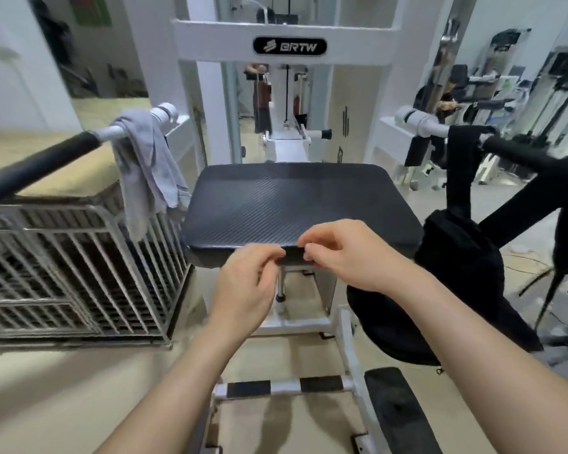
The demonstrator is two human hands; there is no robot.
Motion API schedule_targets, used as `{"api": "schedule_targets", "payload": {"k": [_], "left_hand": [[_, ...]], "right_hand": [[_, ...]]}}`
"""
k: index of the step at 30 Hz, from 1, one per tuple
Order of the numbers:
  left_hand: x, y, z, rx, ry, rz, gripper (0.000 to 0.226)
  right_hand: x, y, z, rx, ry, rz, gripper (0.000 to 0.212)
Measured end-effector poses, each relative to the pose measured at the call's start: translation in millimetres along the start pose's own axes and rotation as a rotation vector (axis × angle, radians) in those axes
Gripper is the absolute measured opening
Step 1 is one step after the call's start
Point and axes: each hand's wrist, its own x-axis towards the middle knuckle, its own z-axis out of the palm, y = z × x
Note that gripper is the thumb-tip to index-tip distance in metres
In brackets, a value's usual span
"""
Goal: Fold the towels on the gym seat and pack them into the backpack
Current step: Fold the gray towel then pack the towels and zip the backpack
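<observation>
One white steel gym machine [286, 27] with a BRTW badge fills the middle. One grey wire-mesh cage [73, 273] stands at the left, beside the seat. One black textured padded gym seat [295, 204] lies bare in front. One black fabric backpack [453, 283] hangs by its strap from the right padded handle [532, 158], just beside the seat. One grey cloth towel [148, 168] is draped over the left padded handle [36, 162], apart from the seat. Two bare hands hover at the seat's near edge, left hand [246, 283] and right hand [348, 257], fingers curled, fingertips nearly meeting; whether they pinch anything I cannot tell.
</observation>
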Motion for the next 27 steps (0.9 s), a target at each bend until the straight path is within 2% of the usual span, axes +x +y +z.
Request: {"api": "schedule_targets", "payload": {"k": [3,7,11,14,17,19,21,23,24,26,27], "left_hand": [[30,-26,-30,0.056,0.176,-0.068,0.029],[65,-72,-60,0.165,0.231,-0.280,0.033],[107,-124,-76,0.249,0.160,-0.432,0.039],[145,-156,-74,0.271,0.060,-0.582,0.041],[176,-189,-69,0.155,-0.008,-0.721,0.041],[190,-201,-67,0.145,0.071,-0.731,0.038],[194,-196,-67,0.234,0.194,-0.646,0.033],[185,-172,-72,0.238,0.196,-0.577,0.030],[179,-159,-77,0.202,0.141,-0.571,0.029],[165,-138,-94,0.073,-0.044,-0.581,0.022],[157,-127,-104,0.007,-0.148,-0.575,0.017]], "right_hand": [[41,-22,1,0.027,0.012,-0.081,0.024],[106,-48,18,0.099,-0.007,-0.198,0.027],[182,-67,53,0.081,-0.110,-0.261,0.042],[240,-76,82,0.256,-0.192,-0.222,0.054],[287,-83,100,0.407,-0.214,-0.131,0.058],[313,-90,103,0.507,-0.216,-0.107,0.058],[335,-101,104,0.565,-0.217,-0.136,0.066],[348,-114,106,0.542,-0.209,-0.170,0.072],[350,-119,108,0.502,-0.198,-0.196,0.064],[350,-126,114,0.459,-0.152,-0.291,0.018],[347,-128,118,0.478,-0.130,-0.324,0.017]]}}
